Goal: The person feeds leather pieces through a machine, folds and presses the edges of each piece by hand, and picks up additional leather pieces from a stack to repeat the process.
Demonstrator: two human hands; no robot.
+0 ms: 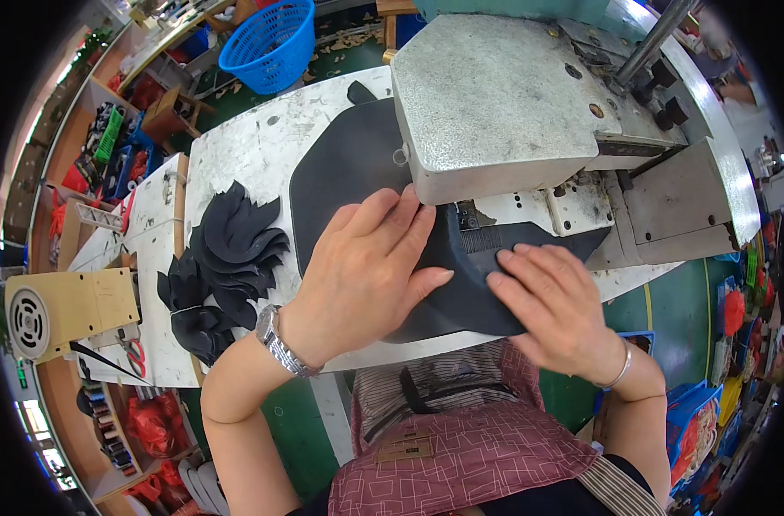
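Observation:
My left hand (366,267) lies flat with fingers spread on a dark fabric piece (473,288), pressing it onto the white worktable (254,150) close under the grey head of a sewing machine (495,95). My right hand (551,305) presses the same piece from the right, its fingertips near the machine's needle area (469,219). The piece's pointed end (581,245) reaches to the right under the machine. A black mat (340,168) lies beneath the work. I wear a metal watch on the left wrist and a thin bangle on the right.
A stack of cut dark fabric pieces (224,258) lies on the table's left side. A blue plastic basket (271,43) stands on the green floor beyond. A beige motor box (61,310) sits at left, with shelves of coloured items behind it.

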